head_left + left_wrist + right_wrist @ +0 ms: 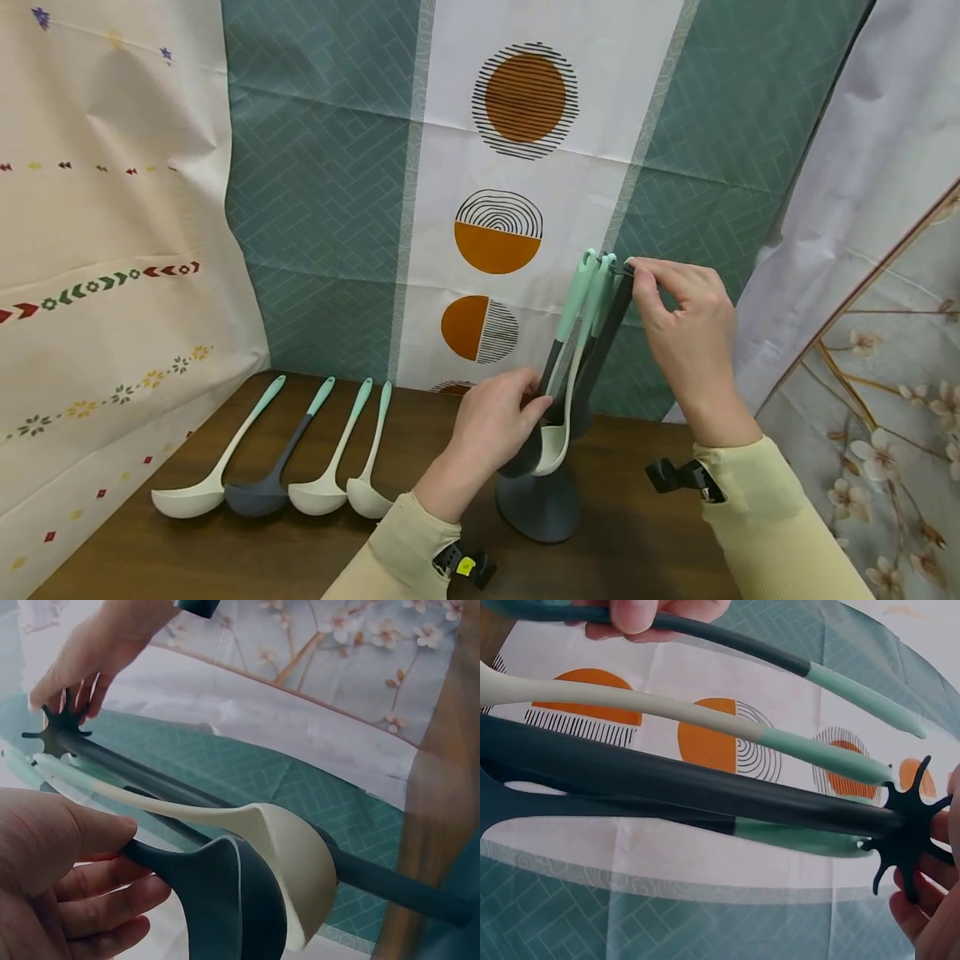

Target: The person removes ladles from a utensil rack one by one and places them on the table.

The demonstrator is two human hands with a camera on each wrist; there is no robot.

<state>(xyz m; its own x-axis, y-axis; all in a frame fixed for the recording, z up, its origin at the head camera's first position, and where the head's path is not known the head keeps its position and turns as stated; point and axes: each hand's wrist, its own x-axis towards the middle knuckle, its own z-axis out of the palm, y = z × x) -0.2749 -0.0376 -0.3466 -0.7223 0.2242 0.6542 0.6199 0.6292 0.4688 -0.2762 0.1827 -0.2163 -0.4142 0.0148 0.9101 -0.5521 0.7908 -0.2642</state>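
My left hand (pixel 491 417) pinches a dark grey ladle (pixel 240 907) low on its handle, just above the bowl. The mint end of that handle reaches close to the hooks in the right wrist view. With its fingertips, my right hand (pixel 690 325) grips the hooked top (pixel 911 832) of a dark utensil stand (pixel 538 504). A cream ladle (pixel 300 877) with a mint handle end hangs on the stand, beside the grey one. Behind the post hangs another dark utensil (pixel 630 806) with a mint handle end; its lower part is mostly hidden.
Several ladles lie in a row on the brown wooden table (pixel 622 517) at left: a cream ladle (pixel 187 500), a grey ladle (pixel 258 498) and more cream ones (pixel 318 496). A patterned curtain (pixel 322 208) hangs behind the table, with cloths at both sides.
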